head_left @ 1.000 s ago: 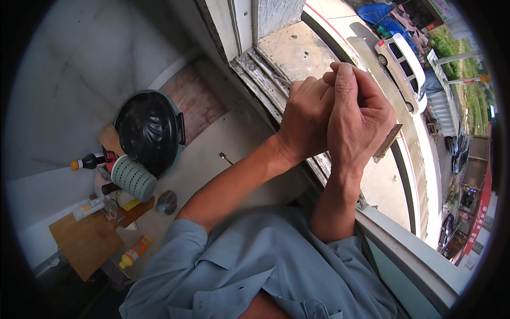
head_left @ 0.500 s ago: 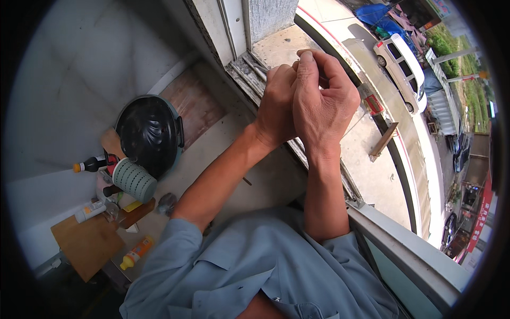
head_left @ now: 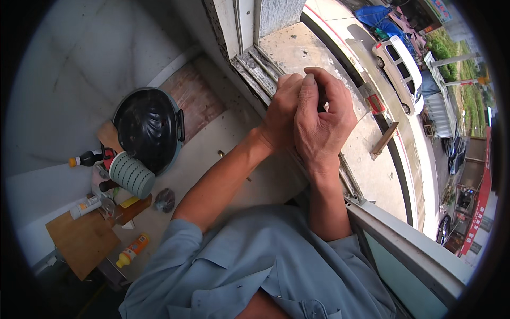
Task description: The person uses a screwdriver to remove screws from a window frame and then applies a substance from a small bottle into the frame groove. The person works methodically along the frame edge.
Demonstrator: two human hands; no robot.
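My left hand (head_left: 281, 109) and my right hand (head_left: 324, 119) are closed together above the grimy window track (head_left: 254, 68). The right lies against the right side of the left, its thumb upright and its fingers curled at the top. Whatever is between them, if anything, is hidden. A wooden strip (head_left: 384, 139) lies on the concrete ledge (head_left: 385, 186) beyond them. The window frame (head_left: 243, 26) rises above them.
At left are a black lidded pot (head_left: 143, 130), a green perforated container (head_left: 132, 175), several bottles (head_left: 133, 250), a wooden board (head_left: 82, 247) and a dark small bag (head_left: 164, 200). Outside are a white van (head_left: 399, 74) and a red banner (head_left: 475, 212).
From a second ago my joined hands moved left. Since half a second ago they dropped slightly in the picture, still closed together.
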